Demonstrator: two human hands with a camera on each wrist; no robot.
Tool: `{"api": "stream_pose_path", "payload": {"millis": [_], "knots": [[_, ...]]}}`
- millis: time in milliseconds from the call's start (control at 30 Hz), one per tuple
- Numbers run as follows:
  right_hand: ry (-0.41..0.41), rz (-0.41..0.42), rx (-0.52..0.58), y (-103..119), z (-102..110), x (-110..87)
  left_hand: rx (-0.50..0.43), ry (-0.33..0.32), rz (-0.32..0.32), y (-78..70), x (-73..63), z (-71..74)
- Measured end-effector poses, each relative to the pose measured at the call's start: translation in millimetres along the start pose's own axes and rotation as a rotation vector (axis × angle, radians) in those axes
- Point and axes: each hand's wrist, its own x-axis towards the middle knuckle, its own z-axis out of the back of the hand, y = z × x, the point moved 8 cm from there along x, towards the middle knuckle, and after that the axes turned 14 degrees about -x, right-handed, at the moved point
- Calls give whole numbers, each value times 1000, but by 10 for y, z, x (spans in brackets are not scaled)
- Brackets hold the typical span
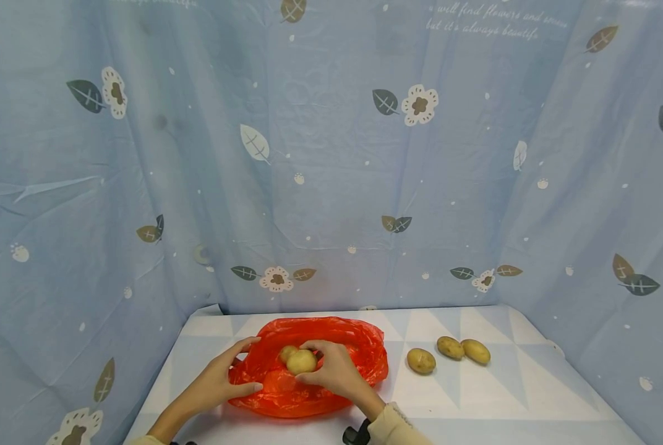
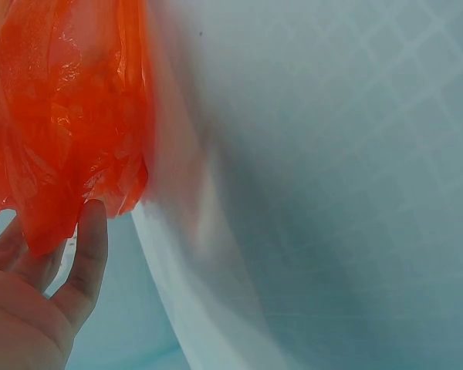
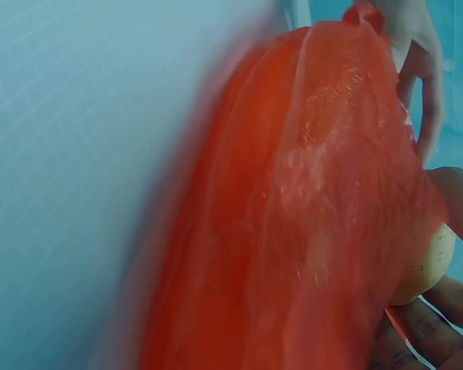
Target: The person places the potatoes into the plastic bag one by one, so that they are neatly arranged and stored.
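Note:
A red plastic bag (image 1: 276, 405) lies spread on the table with its mouth facing up. My right hand (image 1: 334, 371) pinches a potato (image 1: 301, 362) between thumb and fingers over the bag's opening. Another potato (image 1: 287, 353) shows just behind it, inside the bag. In the right wrist view, the bag's side partly covers the held potato (image 3: 432, 266). My left hand (image 1: 217, 380) holds the bag's left rim, its thumb toward the front and its fingers toward the back. The left wrist view has a fold of the bag (image 2: 69, 116) between the left hand's fingers (image 2: 89, 258).
To the right of the bag, three potatoes lie on the table (image 1: 509, 395): one potato (image 1: 421, 361) nearest the bag, then a pair, a potato (image 1: 449, 347) touching another potato (image 1: 475, 351). A blue patterned curtain (image 1: 331, 185) hangs behind and at both sides.

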Motion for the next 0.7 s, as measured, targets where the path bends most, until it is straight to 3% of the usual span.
{"api": "stream_pose_path", "payload": {"millis": [300, 700], "knots": [[39, -20, 24, 18, -170, 45, -4, 15, -21, -21, -11, -4], [79, -10, 4, 93, -349, 95, -18, 3, 15, 28, -18, 13]]}}
